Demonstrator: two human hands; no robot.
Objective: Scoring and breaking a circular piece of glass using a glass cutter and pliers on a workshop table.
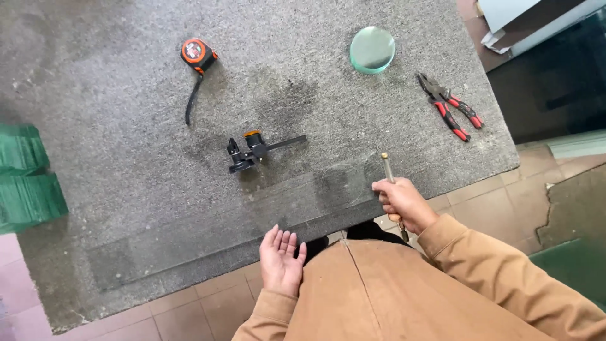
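- Nearest the camera, a person in a tan jacket (391, 290) stands at the edge of a counter (126, 158) covered in grey felt, above a floor of pinkish tiles (189, 309).
- The left hand (281, 257) lies open and empty, palm up, fingers together, at the counter's near edge.
- Just past it, a long clear glass strip (208, 230) lies flat on the felt, faint and hard to trace; the left hand's fingertips are at its near edge.
- The right hand (403, 203) is closed in a fist around a slim glass cutter (387, 169), brass tip pointing away, at the right end of the strip.
- Beside that tip, a round outline (344, 180) shows in the glass.
- Farther in, near the counter's middle, sits a black circle-cutting tool (255, 151) with an orange cap.
- To the far right lie red-handled pliers (449, 106).
- At the far side, a round green glass disc (372, 49) and an orange tape measure (198, 54), well apart.
- Green glass sheets (28, 177) are stacked at the left edge.
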